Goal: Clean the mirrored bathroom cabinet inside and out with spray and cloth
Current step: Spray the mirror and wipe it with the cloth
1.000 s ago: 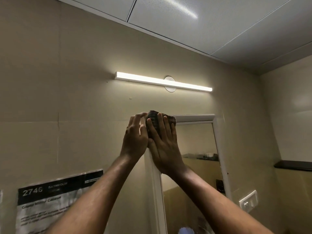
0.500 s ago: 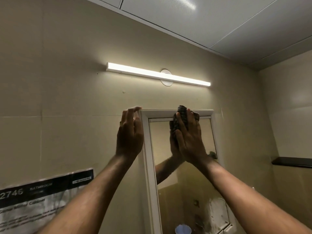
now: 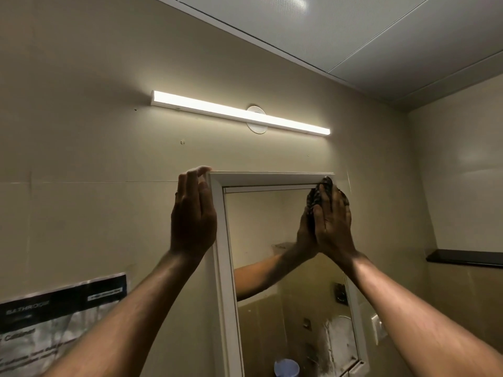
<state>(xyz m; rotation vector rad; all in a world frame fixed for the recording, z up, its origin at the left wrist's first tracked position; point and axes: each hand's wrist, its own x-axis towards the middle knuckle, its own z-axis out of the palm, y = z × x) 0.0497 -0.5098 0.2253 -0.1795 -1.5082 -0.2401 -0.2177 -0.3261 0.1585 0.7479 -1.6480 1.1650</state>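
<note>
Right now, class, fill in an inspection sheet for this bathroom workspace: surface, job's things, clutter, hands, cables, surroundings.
Surface: mirror door of the cabinet, shut in its white frame; smears show low on the glass.
Job's things: dark cloth pressed at the mirror's top right corner; spray bottle not seen.
Clutter: nothing seen on the cabinet; a pale blue tub shows at the bottom edge.
Hands: right hand presses the cloth flat; left hand rests on the frame's top left corner.
Cables: nothing seen.
Surroundings: lit tube light above, printed notice lower left, dark shelf right, wall switch.
</note>
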